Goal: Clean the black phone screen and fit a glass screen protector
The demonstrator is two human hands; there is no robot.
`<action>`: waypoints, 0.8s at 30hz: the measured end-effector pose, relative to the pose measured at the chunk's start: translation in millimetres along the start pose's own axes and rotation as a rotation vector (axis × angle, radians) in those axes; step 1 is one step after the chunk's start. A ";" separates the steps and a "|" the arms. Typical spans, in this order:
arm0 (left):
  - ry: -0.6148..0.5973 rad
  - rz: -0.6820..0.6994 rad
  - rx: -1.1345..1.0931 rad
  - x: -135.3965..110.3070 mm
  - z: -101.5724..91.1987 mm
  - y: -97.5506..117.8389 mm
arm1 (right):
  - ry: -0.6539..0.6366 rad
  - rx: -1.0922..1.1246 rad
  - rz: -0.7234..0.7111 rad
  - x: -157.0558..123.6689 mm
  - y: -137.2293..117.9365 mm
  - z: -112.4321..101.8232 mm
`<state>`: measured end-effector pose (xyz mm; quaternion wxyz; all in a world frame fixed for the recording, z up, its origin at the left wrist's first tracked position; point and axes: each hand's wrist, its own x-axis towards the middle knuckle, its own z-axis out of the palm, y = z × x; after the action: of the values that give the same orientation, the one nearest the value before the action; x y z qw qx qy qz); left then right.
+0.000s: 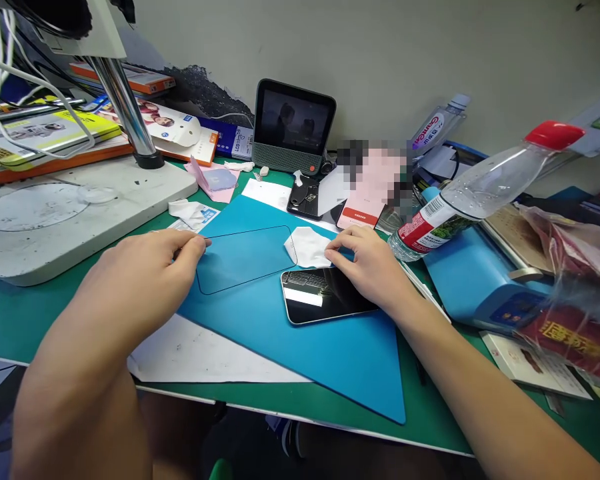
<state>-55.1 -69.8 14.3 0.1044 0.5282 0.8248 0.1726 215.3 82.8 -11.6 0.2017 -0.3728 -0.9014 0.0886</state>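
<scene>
My left hand (173,267) pinches the left edge of a clear screen protector (247,260) with a thin black border, held over the blue mat (330,360). At the mat's right side, my right hand (367,263) has thumb and index finger closed on the right edge of a crumpled white wipe (307,247). Below that wipe lies a phone (325,310), its dark glossy screen facing up and reflecting a bright strip. The right hand and wrist cover the phone's upper right part.
A microscope-like stand (123,107) with a white base is on the left. A small display (295,123) stands against the wall. To the right are a tilted plastic bottle (480,190), a blue box (485,280) and a plastic bag (575,293). White paper (200,353) sticks out under the mat.
</scene>
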 end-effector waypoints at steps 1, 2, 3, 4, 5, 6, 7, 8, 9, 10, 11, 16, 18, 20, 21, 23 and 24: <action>0.008 0.002 0.016 0.6 1.5 0.2 | 0.003 0.000 -0.002 0.0 -0.1 0.9; 0.010 0.000 0.027 1.3 2.8 0.2 | 0.006 0.001 -0.005 0.0 -0.1 1.4; 0.012 -0.006 0.033 2.0 3.8 0.1 | 0.014 0.002 -0.006 -0.1 0.1 1.5; 0.015 -0.012 0.033 2.7 4.3 -0.2 | 0.026 0.003 -0.006 -0.2 0.2 1.1; 0.006 -0.008 0.026 3.5 4.3 -0.5 | 0.045 0.004 -0.003 -0.3 0.3 0.2; -0.006 -0.007 0.017 4.2 3.8 -1.0 | 0.068 0.005 0.003 -0.4 0.3 -1.2; -0.026 -0.008 0.007 4.8 3.1 -1.4 | 0.095 0.004 0.011 -0.5 -0.1 -2.9; -0.035 -0.010 -0.002 5.3 2.2 -1.7 | 0.126 0.006 0.019 -0.6 -0.8 -4.7; -0.027 -0.008 -0.009 5.6 1.6 -1.7 | 0.159 0.012 0.024 -0.8 -2.0 -6.5; -0.007 0.003 -0.013 5.2 1.3 -1.2 | 0.196 0.023 0.023 -1.1 -3.7 -8.0; 0.018 0.029 -0.016 4.2 1.7 -0.2 | 0.233 0.039 0.018 -1.6 -5.9 -9.3; 0.072 0.311 -0.058 -12.2 13.0 13.6 | 0.346 0.166 -0.083 -7.5 -19.9 -10.8; 0.029 0.463 -0.083 -19.5 19.0 20.0 | 0.355 0.227 -0.137 -10.5 -23.3 -10.1; -0.017 0.562 -0.074 -23.9 23.1 24.9 | 0.317 0.262 -0.185 -11.7 -23.1 -9.2; -0.028 0.584 -0.060 -25.0 24.1 26.9 | 0.278 0.261 -0.212 -11.4 -21.6 -8.8; -0.028 0.602 -0.025 -26.3 24.5 31.4 | 0.190 0.224 -0.266 -9.4 -16.4 -8.7; -0.020 0.611 -0.012 -27.1 24.3 34.6 | 0.156 0.198 -0.290 -8.0 -13.6 -9.2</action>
<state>-6.1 -76.9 5.4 0.0589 0.7528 0.6257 0.1956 215.8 67.6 -1.4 0.3175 -0.2228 -0.9142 0.1178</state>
